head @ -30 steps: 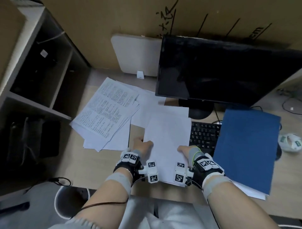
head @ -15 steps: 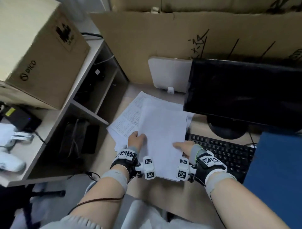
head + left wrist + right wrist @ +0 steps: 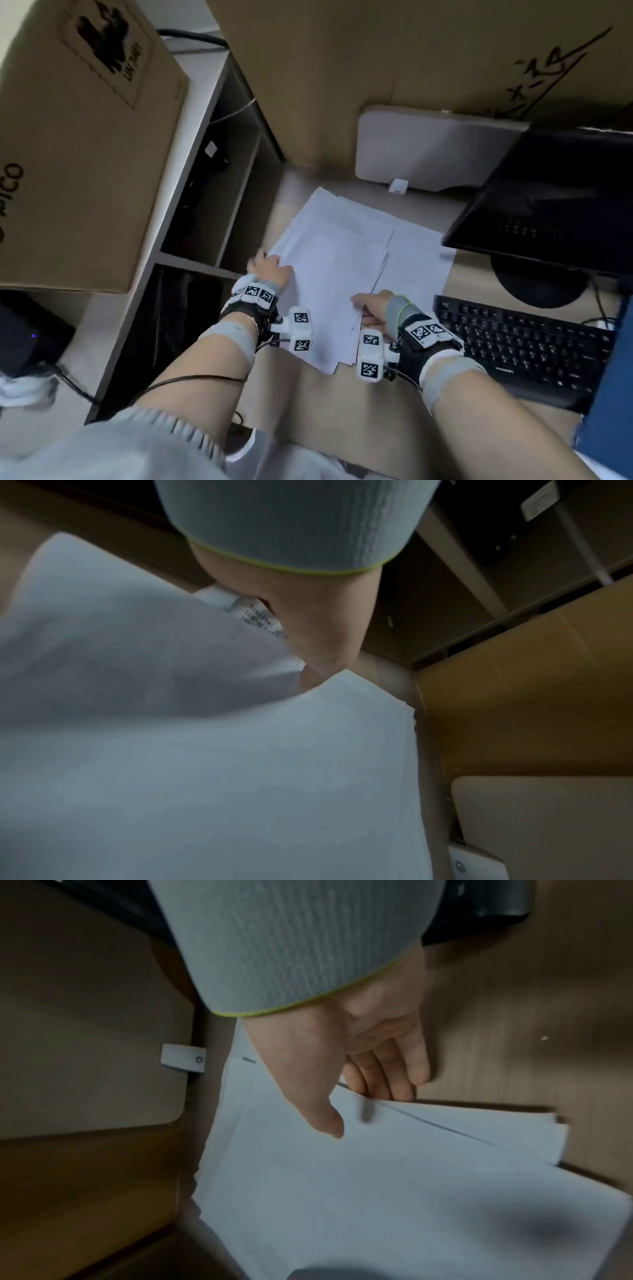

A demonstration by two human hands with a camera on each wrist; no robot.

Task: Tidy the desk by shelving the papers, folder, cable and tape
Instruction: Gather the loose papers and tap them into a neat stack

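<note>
A grey open shelf unit [image 3: 191,192] runs down the left of the head view, and its dark compartments hold small dark items too dim to name. A large brown cardboard box [image 3: 75,137] rests on its top at upper left.

The loose stack of white paper sheets [image 3: 339,274] lies on the wooden desk [image 3: 342,411] at frame centre, just right of the shelf unit and left of the black keyboard [image 3: 524,346]. The black monitor [image 3: 555,202] fills the upper right, and the blue folder [image 3: 616,387] shows as a strip at the right edge.

The left hand [image 3: 270,269] holds the stack's left edge, with the thumb lying on the top sheet; the other fingers are hidden under the paper, so how they lie cannot be told. The right hand [image 3: 373,308] pinches the stack's near right edge.

The right wrist view shows what the head view hides: the right hand [image 3: 346,1069] has its thumb on top of the sheets and its fingers [image 3: 394,1080] curled close together beneath them, with the sheets [image 3: 394,1191] fanned apart at that corner. The left wrist view shows the left hand [image 3: 318,620] with its thumb pressed into a dip between two raised sheets [image 3: 205,750], and a sliver of printed text beside the thumb that no other view shows.
</note>
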